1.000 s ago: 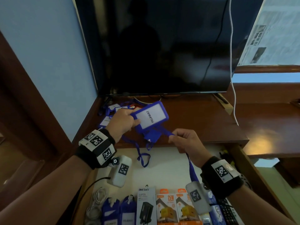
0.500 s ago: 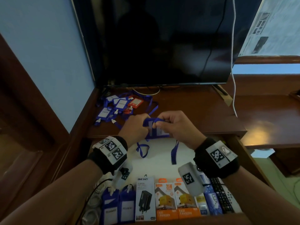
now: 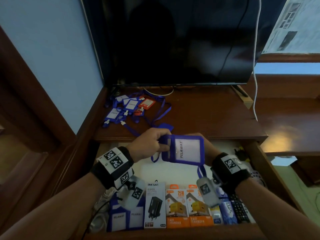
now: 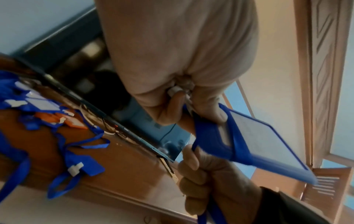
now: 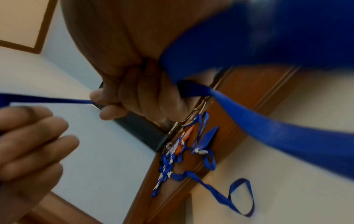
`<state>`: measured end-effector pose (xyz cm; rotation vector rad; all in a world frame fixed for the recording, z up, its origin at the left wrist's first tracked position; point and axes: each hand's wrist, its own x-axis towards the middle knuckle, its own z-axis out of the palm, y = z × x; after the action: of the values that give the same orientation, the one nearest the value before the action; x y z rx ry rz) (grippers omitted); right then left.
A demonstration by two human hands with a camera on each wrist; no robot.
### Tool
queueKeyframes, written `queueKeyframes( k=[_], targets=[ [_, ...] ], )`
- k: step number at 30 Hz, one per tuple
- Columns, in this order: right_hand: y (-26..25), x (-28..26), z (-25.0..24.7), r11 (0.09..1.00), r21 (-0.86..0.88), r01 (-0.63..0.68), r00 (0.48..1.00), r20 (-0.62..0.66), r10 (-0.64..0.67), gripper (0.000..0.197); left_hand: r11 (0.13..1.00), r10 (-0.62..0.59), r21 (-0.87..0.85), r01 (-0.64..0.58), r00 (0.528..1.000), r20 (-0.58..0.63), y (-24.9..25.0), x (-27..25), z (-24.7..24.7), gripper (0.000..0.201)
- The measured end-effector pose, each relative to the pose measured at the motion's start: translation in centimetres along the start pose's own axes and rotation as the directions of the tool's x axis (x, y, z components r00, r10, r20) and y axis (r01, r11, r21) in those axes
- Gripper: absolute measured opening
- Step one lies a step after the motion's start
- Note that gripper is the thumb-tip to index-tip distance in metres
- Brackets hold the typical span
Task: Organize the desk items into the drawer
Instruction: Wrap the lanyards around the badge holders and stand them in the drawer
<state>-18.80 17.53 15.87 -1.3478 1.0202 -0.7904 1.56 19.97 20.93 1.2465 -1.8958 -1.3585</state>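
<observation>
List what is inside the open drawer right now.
Along the front of the drawer: two blue badge holders, a black charger box, two orange charger boxes, small blue packs, a remote and a white cable. The arms and the held badge cover parts behind.

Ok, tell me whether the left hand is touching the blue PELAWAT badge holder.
Touching. In the left wrist view, the left hand pinches the top edge of the badge holder between thumb and fingers; the head view agrees.
</observation>
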Motion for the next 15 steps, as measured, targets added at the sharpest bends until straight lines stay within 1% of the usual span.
queueKeyframes(
  k=[1, 2, 4, 6, 8, 10, 12, 14, 15],
  targets=[
    [0.4, -0.1, 0.6, 0.995, 0.093, -0.026, 1.0, -0.008, 0.027, 0.022, 0.999, -0.011, -0.046, 0.01, 0.999, -0.039, 0.0, 0.0, 0.2, 0.025],
    [0.8, -0.1, 1.3, 0.987, 0.148, -0.053, 0.999, -0.005, 0.054, 0.021, 0.994, -0.033, -0.105, 0.023, 0.995, -0.089, -0.2, 0.2, 0.3, 0.024],
    [1.9, 0.3, 2.5, 0.984, 0.153, -0.094, 0.995, -0.001, 0.095, 0.029, 0.979, -0.095, -0.197, 0.053, 0.973, -0.21, -0.6, 0.9, 0.3, 0.025],
    [2.9, 0.8, 3.2, 0.98, 0.153, -0.13, 0.991, 0.006, 0.131, 0.039, 0.973, -0.173, -0.203, 0.105, 0.92, -0.352, -1.2, 2.1, 0.2, 0.024],
    [3.2, 0.9, 3.6, 0.979, 0.135, -0.154, 0.988, 0.016, 0.153, 0.039, 0.965, -0.25, -0.192, 0.178, 0.847, -0.469, -2.4, 3.4, 0.3, 0.022],
    [2.9, 0.9, 4.0, 0.986, 0.054, -0.159, 0.987, 0.009, 0.158, 0.037, 0.947, -0.319, -0.207, 0.245, 0.778, -0.541, -3.8, 4.6, 0.4, 0.019],
    [2.2, 0.9, 4.2, 0.986, -0.073, -0.147, 0.989, -0.006, 0.147, 0.034, 0.937, -0.347, -0.192, 0.291, 0.723, -0.597, -4.9, 5.4, 0.8, 0.017],
    [1.6, 0.9, 4.4, 0.966, -0.22, -0.135, 0.99, -0.001, 0.138, 0.027, 0.936, -0.327, -0.117, 0.333, 0.694, -0.641, -5.6, 5.8, 1.6, 0.014],
    [1.4, 1.0, 4.4, 0.95, -0.282, -0.13, 0.99, 0.016, 0.14, 0.024, 0.936, -0.306, -0.076, 0.344, 0.69, -0.656, -5.8, 5.9, 2.0, 0.016]
  ],
)
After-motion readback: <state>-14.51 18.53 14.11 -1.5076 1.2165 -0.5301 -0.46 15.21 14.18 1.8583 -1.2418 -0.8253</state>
